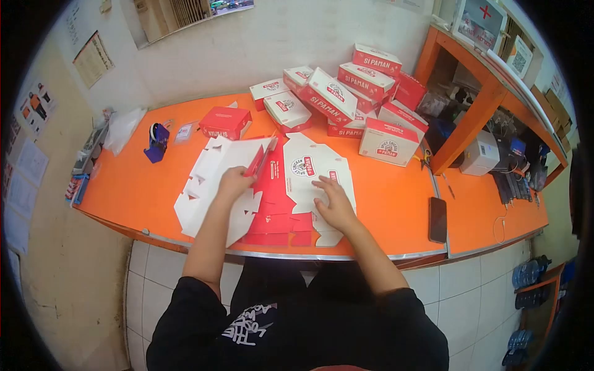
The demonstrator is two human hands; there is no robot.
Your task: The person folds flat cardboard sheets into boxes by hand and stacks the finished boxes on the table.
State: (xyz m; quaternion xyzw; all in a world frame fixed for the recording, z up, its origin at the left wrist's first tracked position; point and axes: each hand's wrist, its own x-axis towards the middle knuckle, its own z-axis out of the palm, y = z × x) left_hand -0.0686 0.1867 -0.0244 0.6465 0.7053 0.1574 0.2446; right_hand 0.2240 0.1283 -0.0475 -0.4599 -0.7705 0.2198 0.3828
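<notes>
A flat cardboard box blank (207,179) lies with its plain white side up and its cut tabs showing on the orange table. My left hand (235,183) grips this blank near its right edge, where a red panel stands raised beside the fingers. To the right lies another box blank (303,164), white and red with a printed chicken logo. Over its lower part rests my right hand (336,207), fingers spread, holding nothing. Red printed panels (272,191) show between the two hands; which blank they belong to is partly hidden.
Folded red-and-white boxes (331,96) are piled at the back against the wall, and one red box (226,122) stands apart at left. A blue tape dispenser (157,143) is farther left. At right are a phone (437,220), scissors (426,159) and an orange shelf (464,130).
</notes>
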